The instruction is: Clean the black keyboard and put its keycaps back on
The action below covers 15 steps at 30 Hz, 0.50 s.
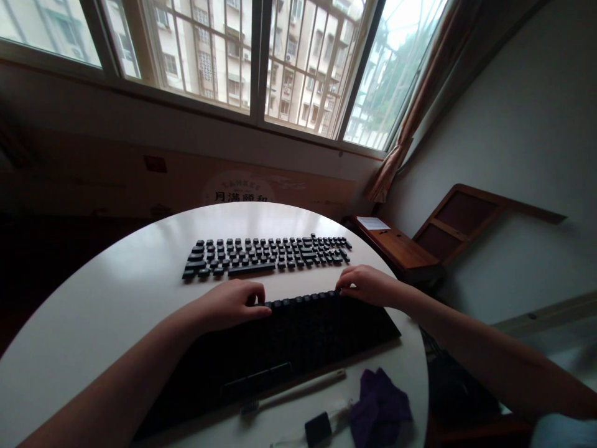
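Observation:
A black keyboard (321,336) lies at a slant on the white table, mostly bare dark base with one row of keycaps (298,302) along its far edge. My left hand (236,305) is curled at the left end of that row, its thumb in front and its bent fingers over the far edge. At the row's right end, my right hand (368,285) has thumb and forefinger pinched on a small dark keycap. Its other fingers are tucked in. Beyond the keyboard, many loose black keycaps (252,270) are set out in keyboard order, with a long space bar (252,269) in front.
A pale-handled brush (298,391) lies along the keyboard's near edge. Nearby are a clear tool with a black square part (318,429) and a crumpled purple cloth (380,407). The round white table (116,298) faces a barred window. A wooden desk (396,246) stands to the right.

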Available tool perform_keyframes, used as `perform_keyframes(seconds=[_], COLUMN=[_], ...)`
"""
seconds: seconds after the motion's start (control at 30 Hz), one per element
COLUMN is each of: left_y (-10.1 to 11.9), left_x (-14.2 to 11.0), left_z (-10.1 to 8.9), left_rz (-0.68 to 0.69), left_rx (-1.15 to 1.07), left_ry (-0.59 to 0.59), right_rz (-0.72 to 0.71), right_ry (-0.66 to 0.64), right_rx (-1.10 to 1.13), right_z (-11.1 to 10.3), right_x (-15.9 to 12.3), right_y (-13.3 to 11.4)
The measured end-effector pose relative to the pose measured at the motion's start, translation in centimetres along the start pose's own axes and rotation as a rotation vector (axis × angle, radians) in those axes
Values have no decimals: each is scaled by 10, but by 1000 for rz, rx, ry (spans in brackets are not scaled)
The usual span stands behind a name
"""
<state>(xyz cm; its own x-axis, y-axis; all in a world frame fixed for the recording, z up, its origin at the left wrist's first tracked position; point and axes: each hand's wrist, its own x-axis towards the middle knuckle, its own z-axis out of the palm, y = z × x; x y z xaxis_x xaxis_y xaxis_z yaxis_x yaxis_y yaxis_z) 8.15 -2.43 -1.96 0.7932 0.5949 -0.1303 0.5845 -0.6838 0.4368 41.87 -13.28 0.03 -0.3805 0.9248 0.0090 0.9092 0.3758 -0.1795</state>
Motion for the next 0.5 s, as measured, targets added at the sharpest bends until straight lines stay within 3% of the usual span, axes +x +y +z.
perform_keyframes(seconds=[0.13, 0.27, 0.5], left_y=[0, -1, 0], left_x=[0, 1, -1], left_z=[0, 1, 0], left_rz=[5, 0, -3], left_rx=[0, 4, -3], left_ry=[2, 2, 12], right_rz=[53, 69, 63], right_ry=[-47, -59, 9], right_rx=[-195, -233, -146], right_z=[-2, -1, 2], right_x=[2, 7, -6], right_y=[-20, -30, -10])
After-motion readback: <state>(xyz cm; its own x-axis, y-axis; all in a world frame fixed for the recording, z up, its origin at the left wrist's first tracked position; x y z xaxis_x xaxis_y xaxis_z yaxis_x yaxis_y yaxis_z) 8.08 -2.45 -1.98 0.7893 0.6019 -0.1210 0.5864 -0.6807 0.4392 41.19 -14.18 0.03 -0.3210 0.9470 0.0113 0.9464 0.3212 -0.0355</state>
